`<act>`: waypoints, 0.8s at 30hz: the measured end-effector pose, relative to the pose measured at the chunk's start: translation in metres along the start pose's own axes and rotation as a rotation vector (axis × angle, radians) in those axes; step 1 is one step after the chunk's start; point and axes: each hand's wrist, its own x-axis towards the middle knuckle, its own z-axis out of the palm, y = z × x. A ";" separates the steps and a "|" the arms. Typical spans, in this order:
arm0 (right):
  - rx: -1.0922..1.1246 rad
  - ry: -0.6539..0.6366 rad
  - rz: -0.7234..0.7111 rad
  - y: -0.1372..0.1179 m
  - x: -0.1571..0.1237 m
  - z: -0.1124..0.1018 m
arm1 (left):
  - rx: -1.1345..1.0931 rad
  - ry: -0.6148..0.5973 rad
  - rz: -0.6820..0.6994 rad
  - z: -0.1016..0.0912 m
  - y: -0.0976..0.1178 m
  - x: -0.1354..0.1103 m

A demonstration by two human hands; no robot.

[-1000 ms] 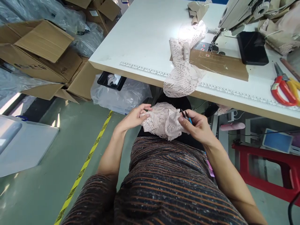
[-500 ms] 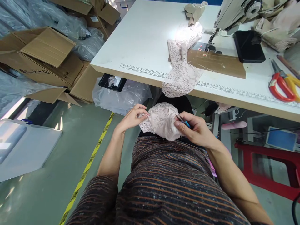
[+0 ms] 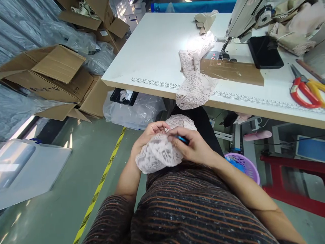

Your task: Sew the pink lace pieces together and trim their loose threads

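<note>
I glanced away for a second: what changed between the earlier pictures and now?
The right hand slid left over the lace piece to meet the left hand; the lace, earlier spread between them, is now bunched and hangs lower left. Nothing let go: both hands keep the lace, the right its blue-handled tool. The table lace and scissors stayed put.

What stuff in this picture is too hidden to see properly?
- The blue tool, head view: the right hand covers most of it, so its kind is unclear.
- The left hand: the lace covers part of it.
- The sewing machine: cut off by the top edge.
- The scissors: handles cut by the right edge.
</note>
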 end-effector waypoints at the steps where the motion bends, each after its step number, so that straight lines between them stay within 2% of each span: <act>1: -0.035 0.099 0.039 0.007 0.000 -0.001 | -0.039 0.002 -0.031 0.001 -0.001 -0.001; 3: -0.078 0.207 0.122 0.019 -0.002 -0.004 | -0.098 0.032 -0.051 0.003 -0.002 -0.001; 6: -0.062 0.206 0.184 0.029 -0.007 -0.006 | -0.132 0.060 -0.001 0.005 -0.001 0.004; 13: -0.082 0.212 0.168 0.031 -0.007 -0.006 | -0.068 -0.025 0.049 0.004 0.003 0.010; 15: -0.099 0.222 0.168 0.033 -0.006 -0.007 | 0.017 -0.063 0.075 0.003 0.004 0.008; 19: -0.147 0.251 0.096 0.039 -0.007 -0.011 | 0.217 -0.041 0.091 0.005 0.010 0.002; 21: -0.111 0.240 0.044 0.043 -0.007 -0.012 | 0.204 -0.073 0.094 0.007 0.012 0.001; 24: 0.031 0.181 0.111 0.046 -0.006 -0.011 | 0.167 -0.123 0.094 0.008 0.014 0.001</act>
